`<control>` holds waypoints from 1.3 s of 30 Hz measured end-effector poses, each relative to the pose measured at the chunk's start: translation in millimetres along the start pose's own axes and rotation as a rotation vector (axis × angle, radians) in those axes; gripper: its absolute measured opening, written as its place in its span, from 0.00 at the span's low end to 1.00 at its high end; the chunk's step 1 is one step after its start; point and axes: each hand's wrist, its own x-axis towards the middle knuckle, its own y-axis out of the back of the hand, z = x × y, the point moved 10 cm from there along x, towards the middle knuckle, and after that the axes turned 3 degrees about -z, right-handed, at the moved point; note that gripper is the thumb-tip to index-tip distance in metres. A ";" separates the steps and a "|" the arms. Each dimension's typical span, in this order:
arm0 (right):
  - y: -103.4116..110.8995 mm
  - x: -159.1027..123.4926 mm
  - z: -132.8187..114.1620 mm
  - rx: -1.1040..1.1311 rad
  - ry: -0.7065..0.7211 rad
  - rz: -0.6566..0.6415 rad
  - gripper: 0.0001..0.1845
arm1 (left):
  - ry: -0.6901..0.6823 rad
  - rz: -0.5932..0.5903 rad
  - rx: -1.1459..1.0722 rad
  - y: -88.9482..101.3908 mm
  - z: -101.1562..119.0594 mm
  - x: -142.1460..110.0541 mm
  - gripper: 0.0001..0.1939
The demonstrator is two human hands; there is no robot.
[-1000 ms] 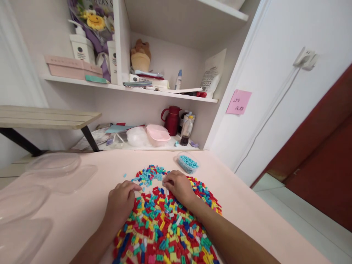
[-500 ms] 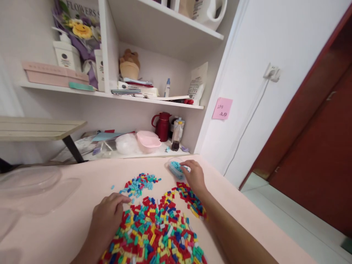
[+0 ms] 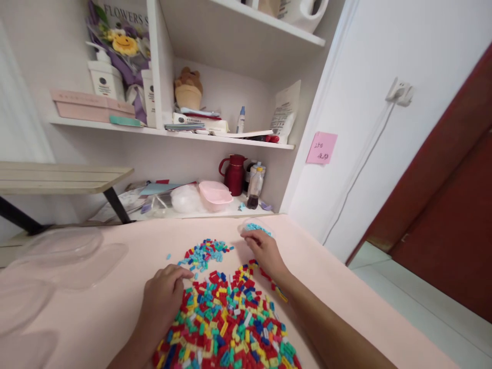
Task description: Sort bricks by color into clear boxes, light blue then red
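A heap of small coloured bricks (image 3: 230, 323) lies on the pink table (image 3: 338, 297), with a patch of light blue bricks (image 3: 205, 252) at its far edge. My left hand (image 3: 163, 296) rests knuckles up on the heap's left side. Its fingers are curled and the fingertips touch down beside the light blue patch. My right hand (image 3: 265, 251) lies at the heap's far right, fingers bent, just in front of a small clear tub (image 3: 257, 227) holding light blue bricks. What either hand holds is hidden.
Clear plastic lids (image 3: 65, 251) lie on the table's left side. Behind the table, shelves carry a red jug (image 3: 233, 174), a pink lidded box (image 3: 214, 192), bottles and papers. A wooden bench (image 3: 57, 177) juts in from the left. A dark red door (image 3: 453, 205) stands at the right.
My right hand went from the middle of the heap out to the clear tub, then drew back a little towards the heap. My left hand stayed at the heap's left side.
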 end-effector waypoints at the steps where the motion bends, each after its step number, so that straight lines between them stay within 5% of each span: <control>1: -12.6 -3.6 -5.5 -0.041 0.039 -0.065 0.13 | 0.003 0.000 -0.002 -0.1 -0.3 -0.4 0.20; 5: -55.4 -21.6 -19.8 -0.224 0.198 -0.289 0.16 | -0.001 0.003 -0.001 0.0 0.6 -1.8 0.21; 9: -73.8 -31.7 -24.9 -0.416 0.314 -0.363 0.20 | -0.008 0.005 -0.012 -0.1 3.7 -3.3 0.21; 39: -70.6 -29.0 -21.5 -0.341 0.277 -0.354 0.14 | 0.017 0.010 -0.017 2.7 4.7 -2.9 0.20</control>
